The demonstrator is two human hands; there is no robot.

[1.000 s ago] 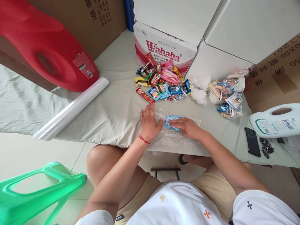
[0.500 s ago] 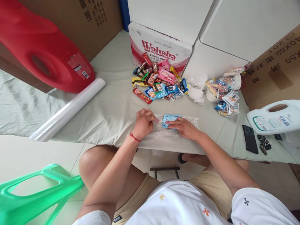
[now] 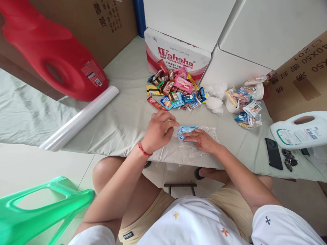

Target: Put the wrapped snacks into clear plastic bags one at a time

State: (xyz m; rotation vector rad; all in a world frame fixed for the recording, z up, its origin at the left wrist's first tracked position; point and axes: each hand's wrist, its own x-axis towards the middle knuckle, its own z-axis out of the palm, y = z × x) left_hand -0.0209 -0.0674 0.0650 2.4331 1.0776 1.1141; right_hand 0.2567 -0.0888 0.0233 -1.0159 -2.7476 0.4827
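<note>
R hand (image 3: 204, 140) spread flat on blue pkt (image 3: 184, 129) amid clear film (image 3: 194, 150) nr front edge of cloth-covered surface (image 3: 125, 122), L hand (image 3: 157, 132) half-curled just beside, can't tell if gripping film, & snack heap (image 3: 176, 90) farther from that edge, by Wahaha box (image 3: 178, 51).

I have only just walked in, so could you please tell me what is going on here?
A seated person is handling a small blue packet, with clear plastic film about it, on a cloth-covered surface. The right hand rests its fingers on the packet. The left hand is by the packet's left end; whether it pinches the film is hard to tell. Beyond the hands, a pile of wrapped snacks lies in front of a Wahaha carton.
</note>
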